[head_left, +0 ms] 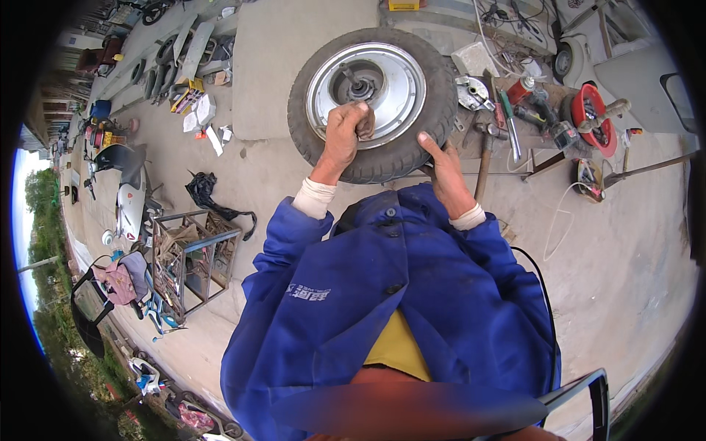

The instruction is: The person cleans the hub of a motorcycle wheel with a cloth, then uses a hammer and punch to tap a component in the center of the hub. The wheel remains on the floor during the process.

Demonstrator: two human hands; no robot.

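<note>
A wheel with a black tyre and silver rim is in front of me, its threaded axle pointing up from the hub. My left hand is closed on a small brown cloth over the lower left part of the rim, below the axle. My right hand grips the tyre at its lower right, thumb on the sidewall and fingers partly hidden. Just right of the wheel lie a silver brake plate and a hammer.
A bench holds a cordless tool, a spray can and a red bowl of small parts. A metal-frame rack, scooters and black plastic are on the left. Another wheeled vehicle stands back right.
</note>
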